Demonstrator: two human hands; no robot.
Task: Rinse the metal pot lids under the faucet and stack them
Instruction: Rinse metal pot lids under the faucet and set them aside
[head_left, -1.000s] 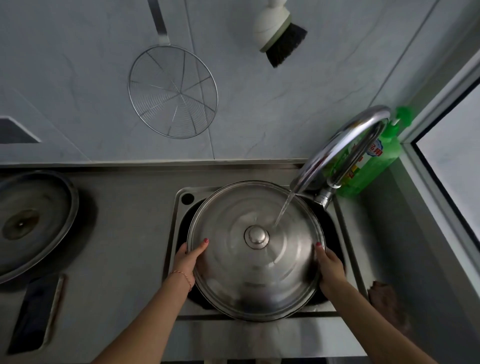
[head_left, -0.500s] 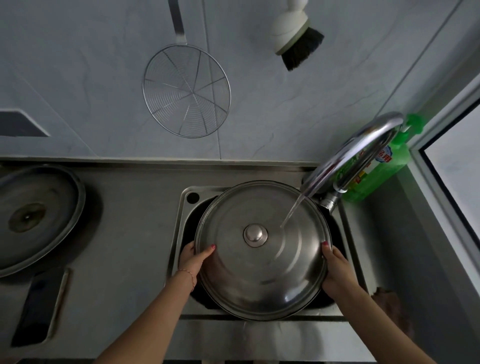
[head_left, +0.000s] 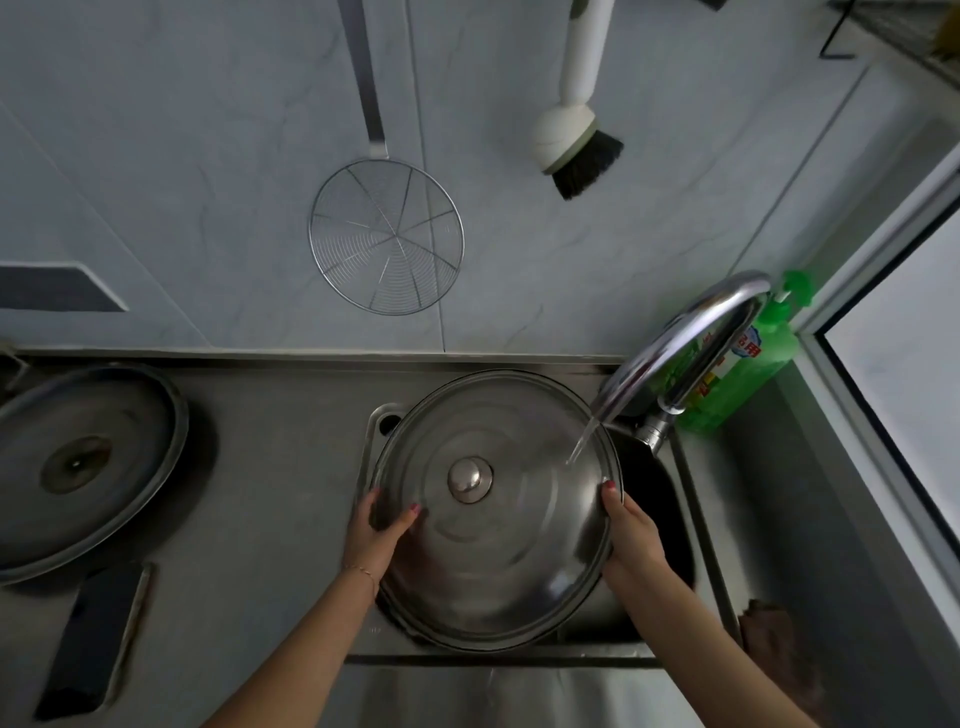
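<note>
Your two bare forearms reach in from the bottom edge toward a steel sink set in a grey metal surface. Your left hand grips the left rim of a large round metal lid, thumb lying on its top face. Your right hand clasps the right rim the same way. You hold the lid over the sink, knob facing up, tilted slightly.

A thin stream of water lands on the lid's upper right part, near your right thumb. It falls from a curved chrome faucet at the sink's back right corner. Just behind the faucet stands a green soap bottle, beside a window frame.

A dark flat object lies at the near left of the surface. Farther left, well apart from the sink, a second lid rests upside down.

On the pale wall beyond, a wire skimmer hangs above the sink, and a white-handled brush with black bristles hangs to its right.
</note>
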